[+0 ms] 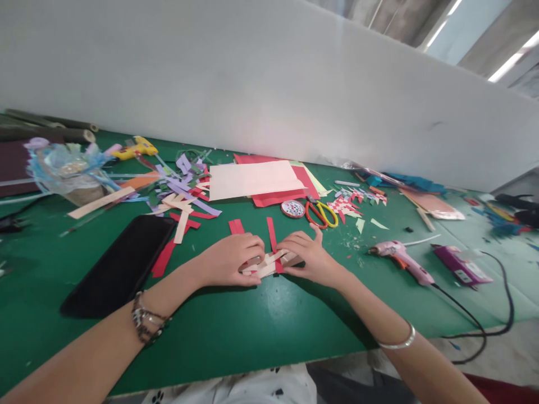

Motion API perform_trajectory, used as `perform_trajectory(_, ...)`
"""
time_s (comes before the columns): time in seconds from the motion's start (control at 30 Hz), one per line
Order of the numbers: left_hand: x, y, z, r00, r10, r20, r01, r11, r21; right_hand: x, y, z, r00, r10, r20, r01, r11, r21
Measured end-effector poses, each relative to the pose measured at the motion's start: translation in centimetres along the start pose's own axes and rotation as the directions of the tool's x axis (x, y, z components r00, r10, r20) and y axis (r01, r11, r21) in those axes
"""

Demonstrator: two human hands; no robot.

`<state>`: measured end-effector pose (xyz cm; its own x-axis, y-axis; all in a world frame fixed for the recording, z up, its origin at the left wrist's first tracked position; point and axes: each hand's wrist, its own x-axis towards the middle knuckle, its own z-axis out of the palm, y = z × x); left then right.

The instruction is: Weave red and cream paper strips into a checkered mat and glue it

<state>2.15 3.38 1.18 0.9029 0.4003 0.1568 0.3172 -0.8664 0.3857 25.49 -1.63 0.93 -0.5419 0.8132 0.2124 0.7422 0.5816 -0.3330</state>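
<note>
At a green table (202, 342), hands (242, 260) (309, 255) hold paper strips (269, 264).

the left arm (105, 339) comes in from the lower left corner and slants inward; the right arm (383, 317) does the same from the lower right. both forearms are bare, and they converge at the two hands, which sit near each other but apart. the left hand (236, 261) shows its back, fingers (254, 243) curled inward, thumb (249, 280) stretched out below them. the right hand (309, 258) mirrors it, bent fingers pointing left above the thumb, while its outermost finger (316, 233) sticks up, away from the others.
</note>
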Motion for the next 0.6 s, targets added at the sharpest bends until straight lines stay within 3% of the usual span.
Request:
perform_trajectory(0.1, -0.5, 0.0, -0.9, 0.999, -0.026, 0.042, 0.023, 0.997, 0.071, 0.1, 0.0, -0.6, 1.000, 0.005, -0.013, -0.005, 1.000, -0.014)
perform_trajectory(0.23, -1.5, 0.2, -1.9, 0.990, -0.119, 0.077, 0.105, 0.982, 0.158, 0.1, 0.3, -1.1, 0.998, -0.006, 0.065, 0.004, 0.999, 0.041)
perform_trajectory(0.47, -2.5, 0.9, -2.6, 0.937, -0.311, 0.157, 0.310, 0.950, 0.031, 0.5, 0.7, 0.0, 0.993, 0.106, 0.054, -0.111, 0.990, 0.091)
perform_trajectory(0.6, -2.5, 1.6, -4.1, 0.935, -0.342, 0.091, 0.332, 0.937, 0.106, 0.5, 0.6, 0.3, 0.987, 0.145, 0.062, -0.152, 0.979, 0.132)
